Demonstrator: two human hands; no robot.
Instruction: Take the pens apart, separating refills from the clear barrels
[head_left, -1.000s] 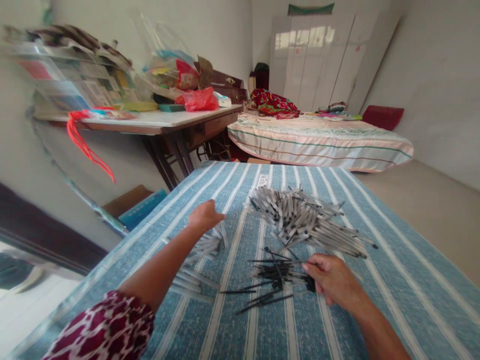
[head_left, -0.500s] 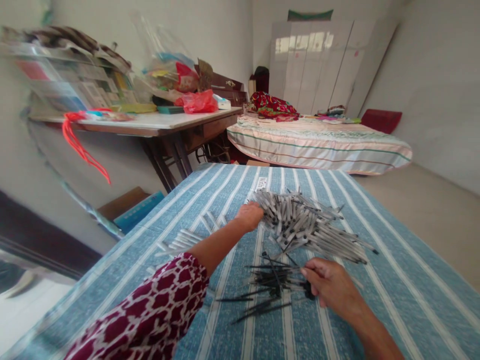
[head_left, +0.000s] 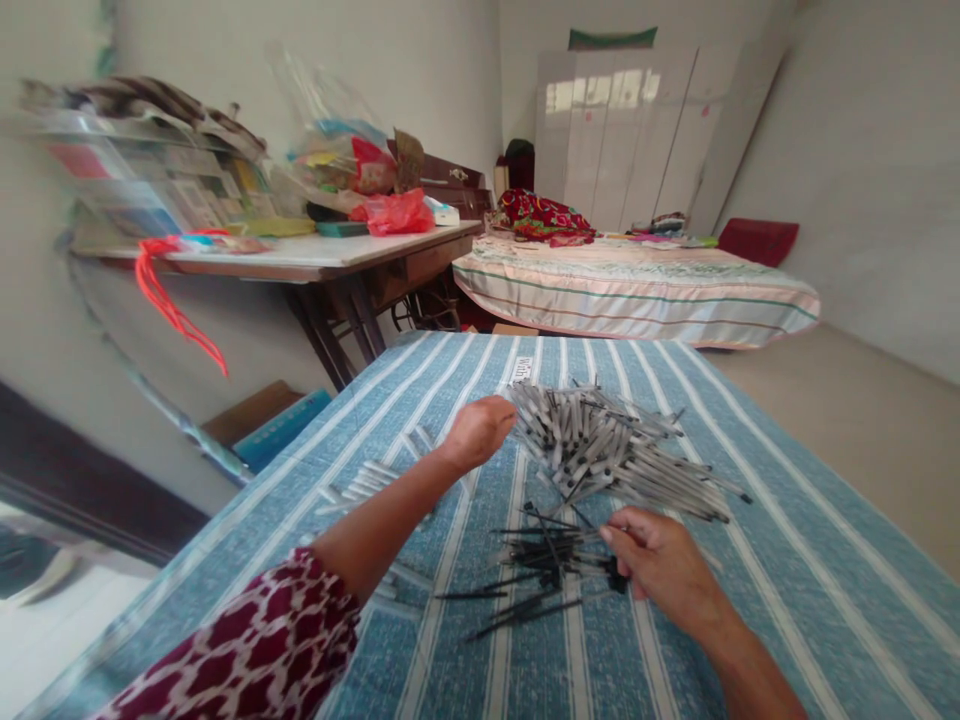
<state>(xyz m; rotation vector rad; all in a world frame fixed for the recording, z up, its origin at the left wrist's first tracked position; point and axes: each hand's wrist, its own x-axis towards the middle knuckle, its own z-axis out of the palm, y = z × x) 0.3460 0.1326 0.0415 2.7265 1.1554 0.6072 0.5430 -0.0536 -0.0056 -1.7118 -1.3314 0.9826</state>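
A large heap of grey-white tubes with dark ends (head_left: 592, 435) lies on the blue striped cloth. My left hand (head_left: 481, 430) is closed at the heap's left edge; what its fingers hold, if anything, is too small to make out. Nearer to me is a loose pile of thin black sticks (head_left: 544, 560). At that pile's right side my right hand (head_left: 649, 555) is closed in a pinch, with something dark under its fingers that I cannot identify. Pale tubes (head_left: 367, 480) lie to the left, partly hidden behind my left forearm.
The striped cloth (head_left: 757, 560) covers the table. Beyond it stand a bed (head_left: 637, 285) and white wardrobe (head_left: 622, 140). A side table (head_left: 345, 250) at the left carries bags and a clear box (head_left: 165, 180). A blue box (head_left: 281, 430) sits below.
My left hand has drawn back slightly to the left from the heap, and its forearm has shifted left, uncovering more pale tubes. My right hand has hardly moved.
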